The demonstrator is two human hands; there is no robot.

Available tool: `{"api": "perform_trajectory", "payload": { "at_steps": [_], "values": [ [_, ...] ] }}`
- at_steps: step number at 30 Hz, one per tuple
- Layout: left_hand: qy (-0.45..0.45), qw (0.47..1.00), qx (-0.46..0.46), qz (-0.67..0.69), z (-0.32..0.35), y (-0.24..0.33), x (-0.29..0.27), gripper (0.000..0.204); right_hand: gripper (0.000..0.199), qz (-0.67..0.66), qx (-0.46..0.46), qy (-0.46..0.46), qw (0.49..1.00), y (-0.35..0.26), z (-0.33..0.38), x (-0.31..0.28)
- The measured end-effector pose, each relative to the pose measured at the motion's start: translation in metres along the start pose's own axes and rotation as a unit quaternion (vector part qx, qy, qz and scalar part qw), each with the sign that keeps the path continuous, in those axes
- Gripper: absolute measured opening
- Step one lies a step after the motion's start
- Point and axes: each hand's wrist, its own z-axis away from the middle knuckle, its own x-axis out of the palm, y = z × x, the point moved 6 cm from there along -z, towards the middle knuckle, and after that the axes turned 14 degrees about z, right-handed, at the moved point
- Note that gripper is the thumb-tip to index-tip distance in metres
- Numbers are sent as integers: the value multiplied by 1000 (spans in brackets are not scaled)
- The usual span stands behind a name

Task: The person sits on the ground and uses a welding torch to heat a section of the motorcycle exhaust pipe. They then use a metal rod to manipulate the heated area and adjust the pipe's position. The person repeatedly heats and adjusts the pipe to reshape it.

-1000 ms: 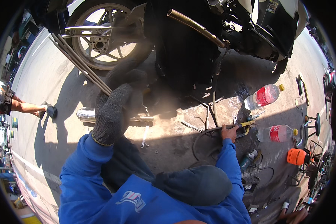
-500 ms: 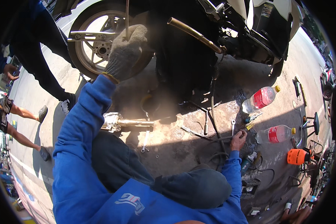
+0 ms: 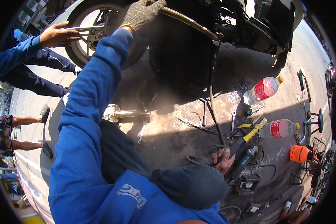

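Observation:
My left hand (image 3: 142, 15), in a grey knitted glove, is closed at the upper edge of the view, against the end of a bent metal exhaust pipe (image 3: 188, 21). What its fingers pinch is hidden. My bare right hand (image 3: 224, 160) wraps round the black handle of a welding electrode holder (image 3: 254, 131) with yellow jaws, low beside my knee. Its cable (image 3: 199, 159) lies coiled next to that hand. The pipe runs to the underside of a motorcycle (image 3: 255, 35), whose rear wheel (image 3: 100, 37) stands on the left.
Another person's hand (image 3: 59, 35) reaches to the wheel's left. On the ground lie an angle grinder (image 3: 244, 161), two bottles (image 3: 263, 90) with red labels, a spanner (image 3: 233, 121), an orange container (image 3: 300, 154), and a metal pipe piece (image 3: 132, 114) near my left knee.
My left hand has moved up and right to the pipe end; the thin rod it held no longer shows. My right hand has lifted the electrode holder. Another person's hand has come in at left.

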Motion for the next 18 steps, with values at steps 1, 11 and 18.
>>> {"api": "perform_trajectory", "payload": {
  "at_steps": [1,11,18],
  "values": [
    [-7,1000,0,-9,1,0,0,47,65,20,-14,-11,1000,-5,0,3],
    [72,997,-11,-22,0,-32,-11,59,31,204,-155,-31,966,-60,-23,42],
    [245,968,39,38,6,-30,-23,43,20,205,-135,-37,969,-52,-21,58]
  ]
}}
